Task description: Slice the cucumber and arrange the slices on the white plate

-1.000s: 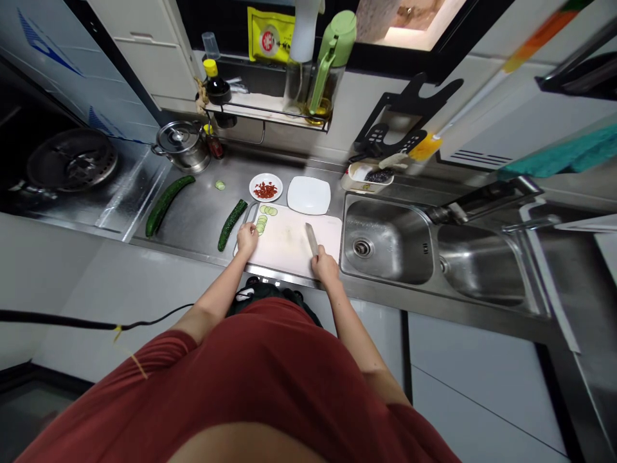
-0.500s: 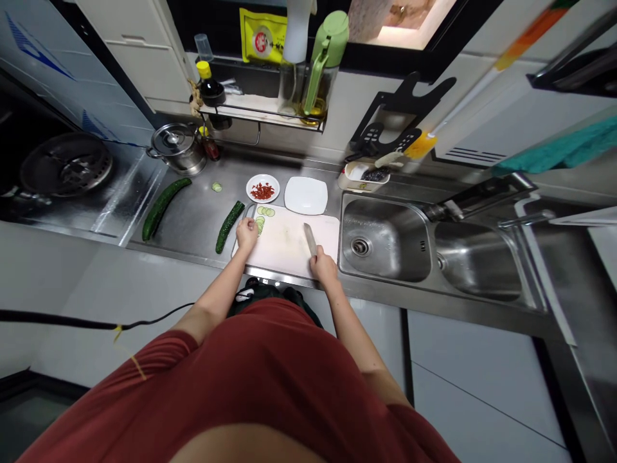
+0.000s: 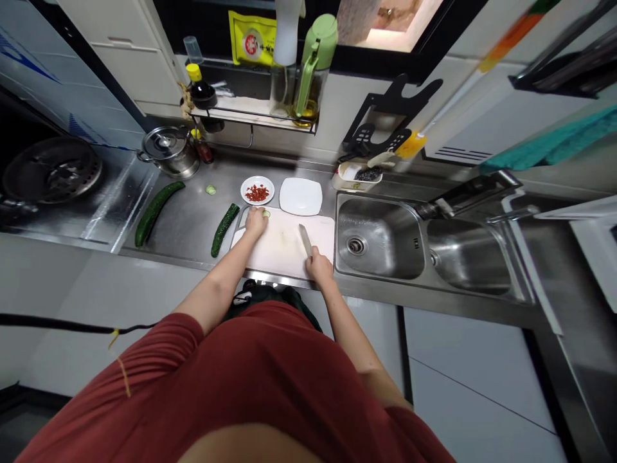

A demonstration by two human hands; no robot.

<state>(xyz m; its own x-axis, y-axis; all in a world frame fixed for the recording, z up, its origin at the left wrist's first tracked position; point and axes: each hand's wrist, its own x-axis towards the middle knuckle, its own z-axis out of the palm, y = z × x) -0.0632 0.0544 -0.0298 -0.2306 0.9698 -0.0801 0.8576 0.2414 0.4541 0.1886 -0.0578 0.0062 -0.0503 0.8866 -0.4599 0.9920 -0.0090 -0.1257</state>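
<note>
On the pale cutting board (image 3: 277, 257) beside the steel sink (image 3: 385, 235), the right hand (image 3: 319, 265) has its fingers wrapped round the handle of a kitchen knife (image 3: 305, 240), whose blade slants toward the far side of the board, apart from any food. The left hand (image 3: 256, 222) reaches over the board's far left corner, its fingertips at the cucumber slices (image 3: 267, 213); a pale green round shows just past them. Whether those fingers are pinched together on slices or only rest over them, I cannot tell, since the hand covers the spot.

The slices look thin, so they should be light, moist and slippery, bending a little and apt to cling to the board. A loose pinch at their edges, thumb against fingertips, suits them best; a hard squeeze could split them or send them skidding. The knife is probably stiff, and its handle, where the right hand has it, is the safe place to hold.

Just left of the board, a shorter cucumber (image 3: 224, 230) lies on the steel counter (image 3: 187, 225), with a longer cucumber (image 3: 157, 212) farther left. Both look firm and may roll, so a hold round the middle seems right. Behind the board, a round white dish (image 3: 247, 185) of red chopped pieces (image 3: 258, 193), perhaps chilli, sits near a square white plate (image 3: 301, 196); both look rigid and possibly breakable, best lifted by the rim.
</note>
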